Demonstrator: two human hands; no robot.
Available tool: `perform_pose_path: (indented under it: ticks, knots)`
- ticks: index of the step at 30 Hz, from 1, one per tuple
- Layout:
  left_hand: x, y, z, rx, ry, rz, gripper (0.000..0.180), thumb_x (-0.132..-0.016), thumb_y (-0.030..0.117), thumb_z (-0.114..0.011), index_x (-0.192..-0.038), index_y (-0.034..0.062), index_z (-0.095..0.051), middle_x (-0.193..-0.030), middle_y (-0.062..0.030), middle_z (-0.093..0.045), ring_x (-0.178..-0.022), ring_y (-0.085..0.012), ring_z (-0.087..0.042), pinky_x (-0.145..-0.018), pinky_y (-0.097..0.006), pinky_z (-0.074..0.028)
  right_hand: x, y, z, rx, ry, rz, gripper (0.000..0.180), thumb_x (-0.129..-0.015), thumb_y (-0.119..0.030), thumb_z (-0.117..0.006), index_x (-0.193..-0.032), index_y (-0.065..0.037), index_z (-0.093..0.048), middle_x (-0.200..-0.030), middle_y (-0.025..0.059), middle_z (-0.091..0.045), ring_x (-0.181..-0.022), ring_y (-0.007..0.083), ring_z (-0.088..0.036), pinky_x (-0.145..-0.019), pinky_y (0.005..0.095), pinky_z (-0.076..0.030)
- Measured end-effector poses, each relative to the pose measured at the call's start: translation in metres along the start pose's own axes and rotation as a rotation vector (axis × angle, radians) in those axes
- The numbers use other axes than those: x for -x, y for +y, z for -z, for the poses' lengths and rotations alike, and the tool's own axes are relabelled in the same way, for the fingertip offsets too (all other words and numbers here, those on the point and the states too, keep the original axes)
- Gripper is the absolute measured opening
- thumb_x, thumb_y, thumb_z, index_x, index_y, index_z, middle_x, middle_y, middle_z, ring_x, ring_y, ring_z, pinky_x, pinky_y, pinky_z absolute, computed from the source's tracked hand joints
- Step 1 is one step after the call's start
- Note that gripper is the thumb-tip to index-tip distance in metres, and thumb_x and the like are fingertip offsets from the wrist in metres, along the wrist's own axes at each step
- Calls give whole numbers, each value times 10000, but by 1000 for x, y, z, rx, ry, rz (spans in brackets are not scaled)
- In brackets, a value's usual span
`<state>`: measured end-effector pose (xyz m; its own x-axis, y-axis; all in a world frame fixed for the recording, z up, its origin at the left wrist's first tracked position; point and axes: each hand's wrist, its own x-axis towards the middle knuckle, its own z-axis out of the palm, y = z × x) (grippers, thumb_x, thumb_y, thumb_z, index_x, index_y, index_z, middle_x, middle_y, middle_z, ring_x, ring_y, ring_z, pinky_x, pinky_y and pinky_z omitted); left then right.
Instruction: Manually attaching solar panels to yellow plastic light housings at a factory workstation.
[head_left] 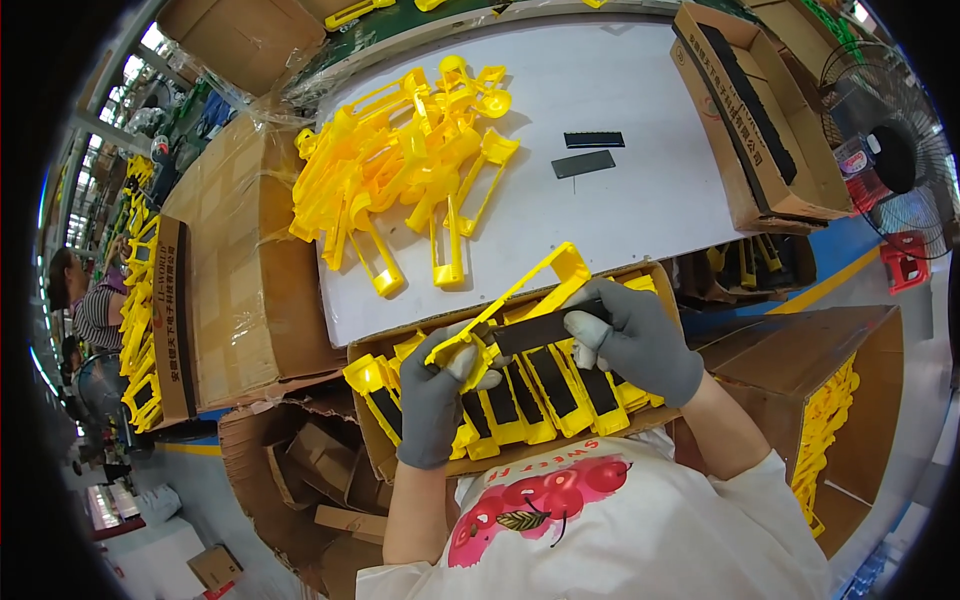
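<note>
My left hand (432, 405), in a grey glove, is closed on the near end of a yellow plastic frame (568, 262). The frame slants up and away to the right, its looped end raised. Between my right fingers and thumb is a thin dark rectangular panel (545, 330); my gloved right hand (645, 340) grips its right end. The panel's left end meets the frame beside my left fingers; whether it is seated there I cannot tell. Directly below both hands, a cardboard box (372, 438) holds several yellow frames fitted with dark panels (560, 392).
A heap of yellow frames (390, 165) covers the left of the white table (640, 215). Two loose dark panels (583, 165) lie right of it. Cartons stand left (250, 260) and far right (725, 125), near a black fan (890, 160). Another person (95, 310) is far left.
</note>
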<state>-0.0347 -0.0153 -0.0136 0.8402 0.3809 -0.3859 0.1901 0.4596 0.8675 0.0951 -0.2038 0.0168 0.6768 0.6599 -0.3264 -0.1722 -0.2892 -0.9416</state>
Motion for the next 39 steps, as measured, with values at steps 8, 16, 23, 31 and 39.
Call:
perform_pose_path:
  ticks: [8,16,23,31,39]
  knots:
    - [5,-4,-3,48,-16,24,297,-878,31,-560,-1156,-71,-573,-975,-151,-641,-805,-261,-689,-651,-292,-596,-7,3,-6,394,59,250,166,-897,-149,-607,-958,5,-597,-647,63,-637,-548,85,-597,-517,224,-459]
    - [7,-7,-11,-33,7,61,276,-857,55,-582,-1097,-82,-574,-889,-165,-633,-702,-257,-676,-544,-250,-563,-7,-1,-6,659,123,346,159,-866,-169,-650,-918,-23,-614,-666,134,-644,-575,224,-650,-535,290,-490]
    - [7,-11,-16,-14,42,75,247,-872,32,-557,-1091,-82,-566,-875,-169,-627,-695,-277,-683,-499,-262,-547,-8,-10,-10,817,158,386,167,-842,-182,-675,-922,-48,-615,-682,157,-636,-601,308,-636,-552,356,-492]
    - [12,-11,-24,-59,73,92,291,-865,41,-567,-1124,-91,-559,-857,-167,-644,-657,-255,-674,-492,-251,-508,-21,12,-4,756,37,339,251,-855,-280,-670,-934,-52,-600,-623,135,-615,-560,269,-633,-533,345,-486]
    - [22,-9,-6,-166,52,29,277,-832,15,-582,-1087,-89,-609,-803,-133,-642,-629,-212,-659,-494,-233,-494,3,27,-13,813,470,530,608,-670,-489,-774,-1078,-103,-542,-928,82,-611,-796,247,-624,-651,348,-502]
